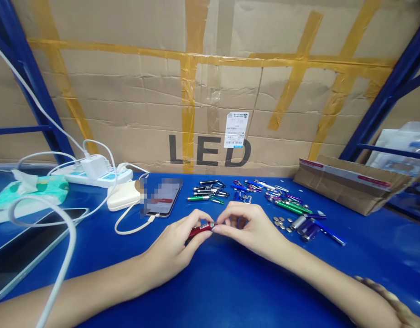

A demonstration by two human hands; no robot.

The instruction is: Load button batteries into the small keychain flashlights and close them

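Pinching a red keychain torch [200,229] between both hands, just above the blue worktop [264,282]. Left grip [172,248] closed around the red barrel, fingers wrapped over it. Right grip [251,228] closed on the silver end, thumb and fingertips [218,228] meeting there, hands nearly touching. Step in hand looks like working on that silver end, probably the cap; exact action hard to tell. Next move seems to call for a steady hold on the barrel while the end gets turned or seated. Just ahead, more keychain torches [206,191] with carabiner clips lying in loose rows, green and blue bodies mixed. To the right, loose button cells [281,223] beside open purple barrels [310,232]. Further left, a smartphone [163,197] with a blurred screen, cabled to a white power bank [124,195]. Behind, a power strip [93,177] with a white charger plugged in. Taped cardboard carton [210,114] printed "LED" standing at the back of the worktop.
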